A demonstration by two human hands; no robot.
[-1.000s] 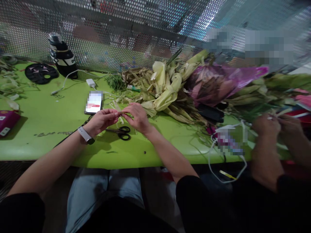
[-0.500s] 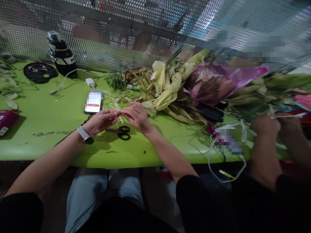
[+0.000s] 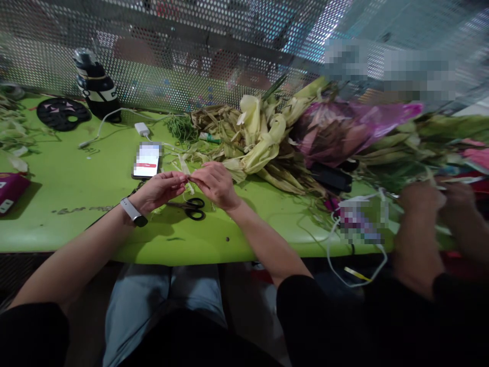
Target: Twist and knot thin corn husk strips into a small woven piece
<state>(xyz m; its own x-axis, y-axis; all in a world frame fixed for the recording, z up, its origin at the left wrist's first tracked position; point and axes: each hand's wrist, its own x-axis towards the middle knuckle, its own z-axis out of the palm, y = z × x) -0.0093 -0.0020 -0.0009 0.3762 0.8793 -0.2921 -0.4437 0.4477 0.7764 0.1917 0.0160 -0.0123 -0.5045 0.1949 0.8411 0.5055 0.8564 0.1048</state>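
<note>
My left hand (image 3: pixel 165 189), wearing a watch with a pale band, is closed with thumb and fingertips pinched together. Its fingertips meet those of my right hand (image 3: pixel 216 186), also closed in a pinch, above the table. A thin pale strip of corn husk (image 3: pixel 189 189) shows at the fingertips and hangs just below them; most of what is pinched is hidden. Black-handled scissors (image 3: pixel 195 209) lie on the table just below my hands. Behind my right hand rises a heap of corn husks (image 3: pixel 263 153), yellow-green and dried brown. A lit phone (image 3: pixel 147 160) lies beyond my left hand.
On the green table (image 3: pixel 95 229) stand a dark bottle (image 3: pixel 97 89) and a black palette-shaped piece (image 3: pixel 63 113). A white charger (image 3: pixel 141 129) with cable lies nearby, a purple box (image 3: pixel 11 192) at left. A pink plastic bag (image 3: pixel 340 132) and a co-worker's hands (image 3: pixel 420 199) are at right.
My hands stay nearly still, fingertips together. At the right, the co-worker's hands have shifted slightly.
</note>
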